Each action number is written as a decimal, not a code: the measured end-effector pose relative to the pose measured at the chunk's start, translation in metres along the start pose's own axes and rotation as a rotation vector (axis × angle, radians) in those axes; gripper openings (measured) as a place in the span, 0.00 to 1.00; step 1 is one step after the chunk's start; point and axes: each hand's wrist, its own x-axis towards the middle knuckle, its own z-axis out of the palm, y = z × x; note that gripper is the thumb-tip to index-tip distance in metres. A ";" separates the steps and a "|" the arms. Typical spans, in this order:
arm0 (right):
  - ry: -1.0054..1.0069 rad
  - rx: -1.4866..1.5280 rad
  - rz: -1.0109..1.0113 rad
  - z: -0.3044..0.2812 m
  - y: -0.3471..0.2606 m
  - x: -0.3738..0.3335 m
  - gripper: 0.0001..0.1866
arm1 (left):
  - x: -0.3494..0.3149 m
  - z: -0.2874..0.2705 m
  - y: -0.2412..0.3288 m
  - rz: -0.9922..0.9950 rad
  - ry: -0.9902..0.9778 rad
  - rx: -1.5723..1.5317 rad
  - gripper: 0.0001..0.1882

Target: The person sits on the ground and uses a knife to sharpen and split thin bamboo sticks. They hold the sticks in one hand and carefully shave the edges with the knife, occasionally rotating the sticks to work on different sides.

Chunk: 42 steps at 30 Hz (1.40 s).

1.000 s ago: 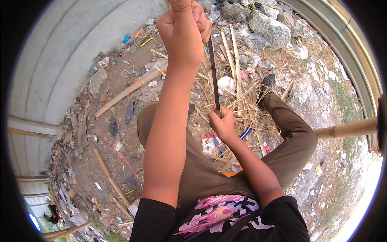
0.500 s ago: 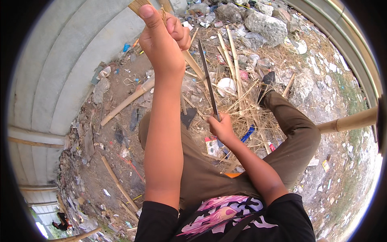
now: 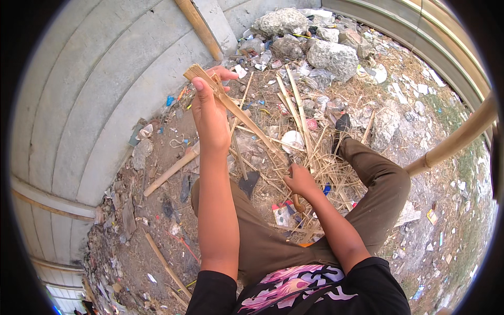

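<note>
Left hand (image 3: 211, 123) is loosely pinching a bamboo strip (image 3: 251, 124); right hand (image 3: 301, 181) is gripping a wooden-handled knife (image 3: 298, 203), perhaps edge-on. Looking like strip-shaving; any stroke calling for a steadier pinch.

One held bamboo strip (image 3: 245, 119), one wooden-handled tool (image 3: 298, 203), one black shirt (image 3: 299, 287)

Rough outdoor yard (image 3: 420, 236), litter-strewn dirt (image 3: 157, 210), grey panelled wall (image 3: 79, 105), pale boulders (image 3: 332, 59), bamboo pole (image 3: 454, 139)

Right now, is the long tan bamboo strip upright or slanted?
Slanted: the strip runs diagonally from the left hand toward the right hand.
</note>
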 end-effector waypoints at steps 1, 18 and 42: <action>-0.059 0.166 0.000 -0.019 -0.008 0.008 0.18 | -0.002 -0.008 -0.004 -0.031 -0.086 -0.052 0.30; 0.239 0.632 -0.844 -0.246 -0.208 -0.034 0.10 | -0.041 -0.035 0.060 -0.074 -0.294 -0.080 0.10; 0.211 0.796 -0.535 -0.252 -0.193 -0.049 0.13 | -0.053 -0.057 0.068 -0.061 -0.188 0.041 0.10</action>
